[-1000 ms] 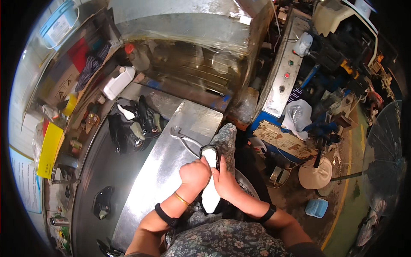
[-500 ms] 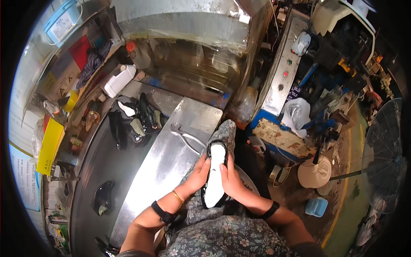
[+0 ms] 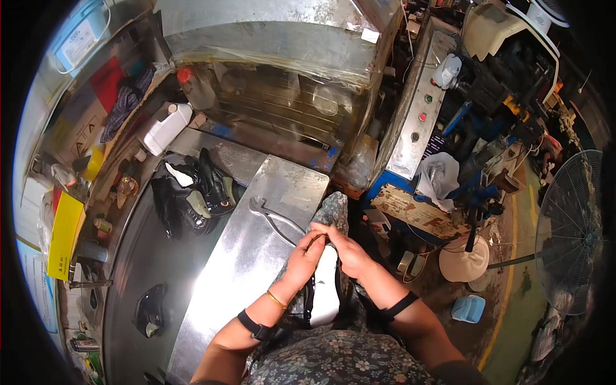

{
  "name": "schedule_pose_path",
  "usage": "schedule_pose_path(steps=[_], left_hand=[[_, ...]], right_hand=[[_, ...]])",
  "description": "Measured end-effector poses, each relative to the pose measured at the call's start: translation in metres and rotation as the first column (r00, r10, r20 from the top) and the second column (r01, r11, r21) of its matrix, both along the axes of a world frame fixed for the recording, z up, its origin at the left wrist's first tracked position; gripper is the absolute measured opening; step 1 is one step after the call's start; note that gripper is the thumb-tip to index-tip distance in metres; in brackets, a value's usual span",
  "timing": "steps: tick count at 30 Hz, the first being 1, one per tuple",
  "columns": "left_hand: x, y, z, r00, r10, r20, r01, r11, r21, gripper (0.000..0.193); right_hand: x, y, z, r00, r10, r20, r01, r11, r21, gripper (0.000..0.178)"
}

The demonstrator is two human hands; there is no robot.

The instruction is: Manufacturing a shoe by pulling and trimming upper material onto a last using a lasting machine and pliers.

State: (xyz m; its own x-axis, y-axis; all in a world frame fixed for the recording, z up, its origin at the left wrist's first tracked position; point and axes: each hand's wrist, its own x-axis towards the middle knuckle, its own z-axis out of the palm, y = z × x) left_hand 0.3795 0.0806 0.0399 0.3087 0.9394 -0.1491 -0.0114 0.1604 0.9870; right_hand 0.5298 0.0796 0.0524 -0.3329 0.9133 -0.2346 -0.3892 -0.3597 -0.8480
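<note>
A black shoe [image 3: 325,289] with a white sole side facing up lies along my lap, over floral cloth. At its far end my left hand [image 3: 304,262] is closed, thumb and fingers pinched at the shoe's edge. My right hand [image 3: 351,255] meets it there, fingers also closed on that end. The fingers cover the far tip, so the exact bit they grip is hidden. Just left of my hands, metal pincers [image 3: 277,222] lie on a shiny metal plate [image 3: 234,266].
Several black shoes [image 3: 192,192] cluster at the far end of the dark belt, and a single shoe [image 3: 149,310] lies nearer. A white jug [image 3: 168,128] stands behind. To the right are a machine with buttons [image 3: 420,115], a lidded bucket [image 3: 463,260], a blue basket [image 3: 469,308] and a fan [image 3: 571,234].
Both hands have slid from the shoe's sides to its far end, and their fingers have closed together there. The shoe has shifted slightly nearer to me. The view has tilted a little.
</note>
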Motion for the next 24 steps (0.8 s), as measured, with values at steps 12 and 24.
schedule_pose_path(steps=[12,24], left_hand=[[-0.018,0.005,0.008,0.952,-0.174,0.252,0.236,0.941,-0.242,0.053],[-0.020,0.012,0.013,0.977,-0.214,0.003,0.214,0.977,0.017,0.041]], right_hand=[[0.003,-0.002,0.010,0.988,0.030,0.151,-0.041,0.997,0.068,0.040],[0.001,-0.003,0.003,0.991,-0.044,0.129,0.040,0.999,0.036,0.036]])
